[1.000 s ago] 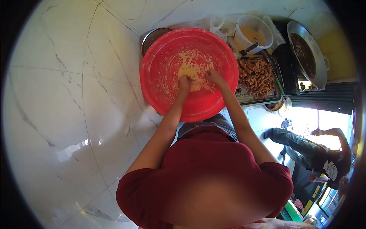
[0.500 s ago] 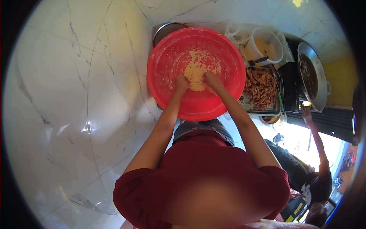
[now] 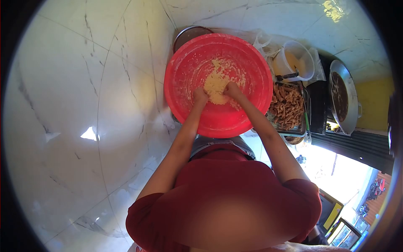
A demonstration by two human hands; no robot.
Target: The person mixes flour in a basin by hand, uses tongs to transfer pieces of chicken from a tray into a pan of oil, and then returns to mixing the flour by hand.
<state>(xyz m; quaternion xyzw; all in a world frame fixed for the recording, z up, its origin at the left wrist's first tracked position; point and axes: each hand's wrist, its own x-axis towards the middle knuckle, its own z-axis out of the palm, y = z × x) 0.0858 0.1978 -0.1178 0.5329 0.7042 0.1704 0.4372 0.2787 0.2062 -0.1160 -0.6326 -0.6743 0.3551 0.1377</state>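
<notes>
A big red plastic basin [image 3: 218, 128] is in front of me, with a mound of pale yellow, crumbly dough [image 3: 216, 86] in its middle. Floury smears cover the inner wall around it. My left hand [image 3: 200, 95] is closed at the mound's left edge, knuckles up. On the other side, my right hand [image 3: 232, 89] is curled into the dough with its fingertips hidden. Both hands seem to grip the edges of the mass, though the fingers are only partly visible.
Right of the basin, a tray [image 3: 289, 133] holds browned, fried-looking strips [image 3: 287, 107]. Behind it stands a translucent tub [image 3: 308, 63] with a dark handle across its rim. A wide metal pan [image 3: 354, 101] of dark liquid is farther right. A marble-patterned wall [image 3: 63, 84] rises at left.
The other person at the lower right, whose hand was near the pan, has moved mostly out of view. My view has shifted slightly. Both my hands stay at the dough, with little movement.
</notes>
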